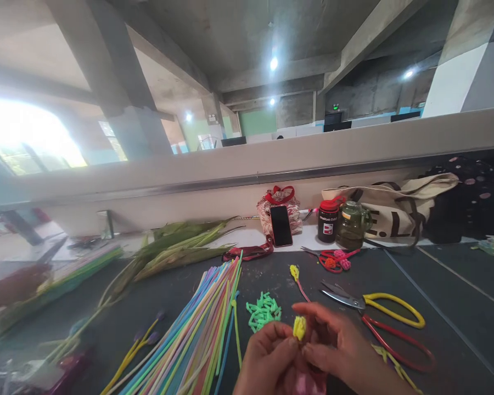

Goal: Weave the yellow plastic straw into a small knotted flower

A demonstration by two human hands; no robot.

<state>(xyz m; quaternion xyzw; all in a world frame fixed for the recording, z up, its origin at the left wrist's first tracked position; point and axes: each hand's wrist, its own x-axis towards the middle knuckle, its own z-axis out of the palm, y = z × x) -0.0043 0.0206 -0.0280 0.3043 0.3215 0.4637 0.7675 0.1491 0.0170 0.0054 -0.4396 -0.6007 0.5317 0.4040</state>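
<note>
on the worktop point(267, 277) we record coloured strips point(200, 332) at seven o'clock in our view and green pieces point(264, 312) at six. the left hand point(267, 354) pinches the yellow piece point(299, 327) at five; the right hand point(340, 345) bends close around it, grip unclear to us. large scissors point(359, 303) lie at four, handles spread.

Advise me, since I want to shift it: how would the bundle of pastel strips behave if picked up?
The bundle of pastel strips is probably light for its size, as each strip looks thin. It may splay or shed pieces, since no tie shows around it and it fans out. It likely flexes, as some strips bow slightly.
</note>
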